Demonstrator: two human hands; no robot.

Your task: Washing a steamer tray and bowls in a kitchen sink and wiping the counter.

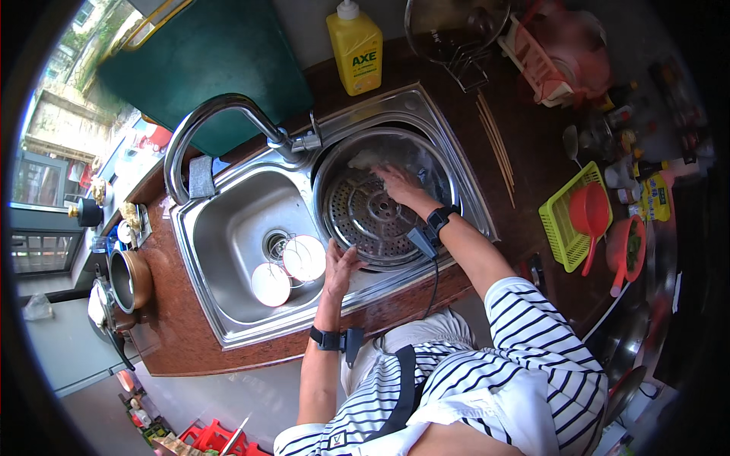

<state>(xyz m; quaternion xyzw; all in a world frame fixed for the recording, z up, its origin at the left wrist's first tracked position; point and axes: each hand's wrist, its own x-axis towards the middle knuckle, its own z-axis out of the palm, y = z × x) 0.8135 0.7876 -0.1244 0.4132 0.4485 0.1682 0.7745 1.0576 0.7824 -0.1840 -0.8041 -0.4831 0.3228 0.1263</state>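
Observation:
A round stainless-steel steamer tray (pixel 365 225) with many small holes sits in the right-hand sink basin. My right hand (pixel 396 183) reaches over its far part, fingers spread, beside a pale wad (pixel 365 159) that may be a cloth or scrubber; whether the hand touches it is unclear. At the tray's near left rim, my left hand (pixel 342 263) has its fingertips on the metal edge. Just left of that hand, two white round dishes (pixel 304 258) with red rims and a thin wire piece lie in the left basin (pixel 228 228), by the drain.
A chrome faucet (pixel 228 102) arches over the left basin, with a grey cloth (pixel 201 176) beside it. Behind stand a yellow AXE bottle (pixel 358 57) and a green board (pixel 228 62). Chopsticks (pixel 496 142) and a green basket (pixel 550 228) holding a red dipper (pixel 589 208) lie right.

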